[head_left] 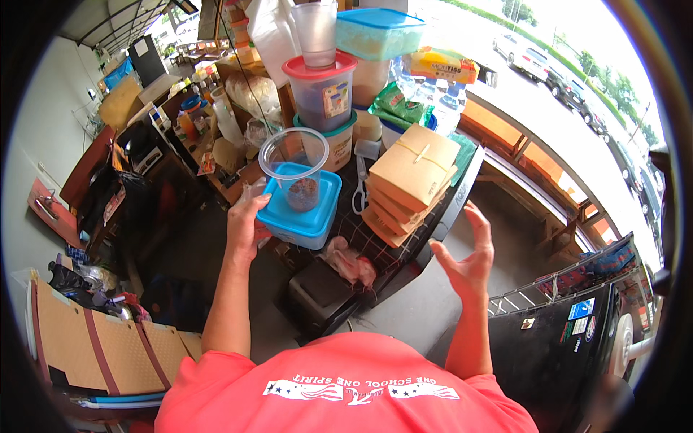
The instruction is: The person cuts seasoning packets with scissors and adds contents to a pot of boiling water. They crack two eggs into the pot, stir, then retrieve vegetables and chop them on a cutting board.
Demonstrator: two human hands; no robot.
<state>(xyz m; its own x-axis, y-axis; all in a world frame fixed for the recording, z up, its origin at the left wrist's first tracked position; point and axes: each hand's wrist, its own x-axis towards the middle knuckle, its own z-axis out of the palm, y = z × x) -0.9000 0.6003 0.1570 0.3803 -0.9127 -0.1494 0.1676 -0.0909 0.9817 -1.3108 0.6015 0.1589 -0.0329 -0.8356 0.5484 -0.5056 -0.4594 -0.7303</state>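
My left hand is at the left corner of a square plastic container with a blue lid, its thumb against the lid's edge and its fingers along the side. On that lid stands a clear plastic cup with a dark reddish-brown content at its bottom. My right hand is empty, fingers apart, just off the right edge of the black cart top. Between the hands is a stack of folded brown paper, a rubber band around its top bundle. A white-handled utensil lies beside the stack.
Tall tubs with red and teal lids rise at the back, near a green packet and water bottles. A crumpled plastic bag lies at the near edge. A black refrigerator-like box stands to the right.
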